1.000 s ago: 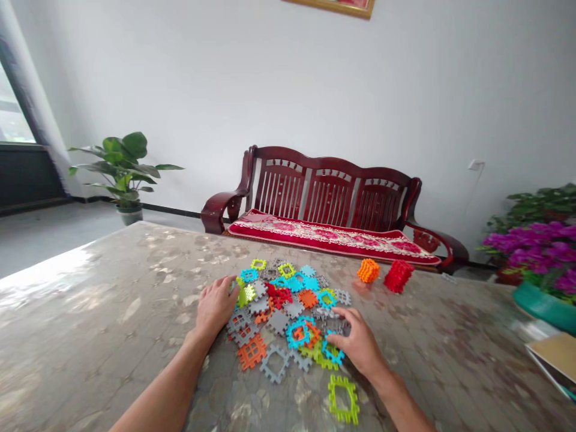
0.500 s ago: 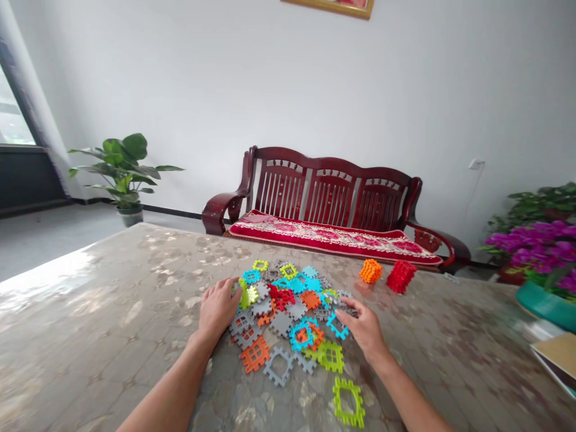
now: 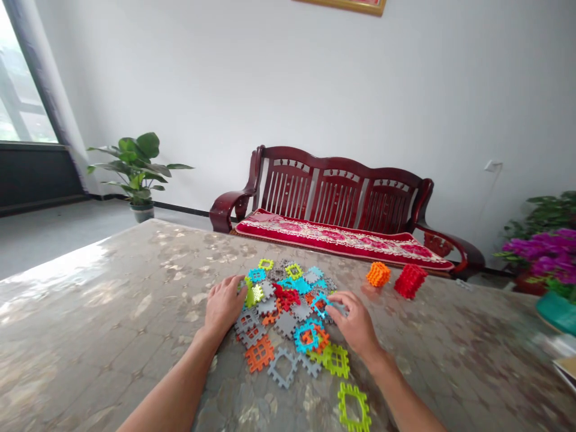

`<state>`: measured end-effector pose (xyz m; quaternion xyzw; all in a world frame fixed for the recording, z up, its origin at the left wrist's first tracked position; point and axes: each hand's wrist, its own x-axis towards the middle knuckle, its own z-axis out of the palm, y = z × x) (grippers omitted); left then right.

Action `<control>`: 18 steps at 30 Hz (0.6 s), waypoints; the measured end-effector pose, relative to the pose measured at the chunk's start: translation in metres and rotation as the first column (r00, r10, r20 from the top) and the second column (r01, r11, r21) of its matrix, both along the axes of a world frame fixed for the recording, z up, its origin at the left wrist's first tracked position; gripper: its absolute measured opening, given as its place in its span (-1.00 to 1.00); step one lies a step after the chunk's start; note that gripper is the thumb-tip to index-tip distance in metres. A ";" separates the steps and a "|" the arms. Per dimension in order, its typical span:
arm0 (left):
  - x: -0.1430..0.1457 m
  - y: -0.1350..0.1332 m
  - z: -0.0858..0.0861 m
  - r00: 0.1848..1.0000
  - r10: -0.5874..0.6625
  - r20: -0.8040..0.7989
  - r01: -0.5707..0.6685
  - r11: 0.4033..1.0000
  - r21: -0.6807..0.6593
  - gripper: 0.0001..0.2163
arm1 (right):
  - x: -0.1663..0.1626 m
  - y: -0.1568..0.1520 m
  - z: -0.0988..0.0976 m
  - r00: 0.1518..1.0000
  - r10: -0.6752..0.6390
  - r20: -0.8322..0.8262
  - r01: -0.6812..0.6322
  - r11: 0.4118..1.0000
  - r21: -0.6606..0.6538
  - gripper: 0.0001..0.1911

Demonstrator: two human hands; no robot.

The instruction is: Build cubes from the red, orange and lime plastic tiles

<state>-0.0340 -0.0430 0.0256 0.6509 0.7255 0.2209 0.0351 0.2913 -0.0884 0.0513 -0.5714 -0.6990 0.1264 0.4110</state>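
Observation:
A pile of flat interlocking plastic tiles [image 3: 288,309] in grey, blue, green, orange and red lies on the marbled table [image 3: 112,312]. My left hand [image 3: 224,307] rests on the pile's left edge, fingers curled over a lime green tile [image 3: 252,294]. My right hand [image 3: 355,324] is at the pile's right side, its fingertips pinching a light blue frame tile [image 3: 320,305]. A single green frame tile [image 3: 354,408] lies apart, near the table's front. An orange cube [image 3: 378,273] and a red cube [image 3: 410,281] built from tiles stand at the far right of the pile.
Behind the table stands a dark wooden bench [image 3: 342,204] with a red cushion. A potted green plant [image 3: 139,168] is on the floor at left. Purple flowers in a teal pot [image 3: 553,282] sit at the right edge, with a book corner [image 3: 567,367] below.
My right hand has moved up and left into the pile and closed its fingertips on a light blue frame tile. The left hand has stayed on the left edge. The view shifted slightly.

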 end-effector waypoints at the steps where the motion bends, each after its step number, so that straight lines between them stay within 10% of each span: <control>1: 0.000 0.000 0.000 1.000 0.001 -0.002 -0.001 1.000 0.001 -0.60 | -0.002 -0.007 0.002 0.998 0.046 0.033 -0.043 0.996 -0.083 -0.76; 9: 0.001 -0.001 0.001 1.000 0.007 -0.015 -0.007 1.000 0.004 -0.60 | -0.027 -0.037 0.016 0.852 0.339 0.398 -0.148 0.887 -0.438 0.02; 18: 0.000 0.000 -0.001 1.000 0.002 -0.014 -0.001 1.000 0.011 -0.61 | -0.035 -0.039 0.015 0.848 0.322 0.420 -0.109 0.883 -0.456 0.05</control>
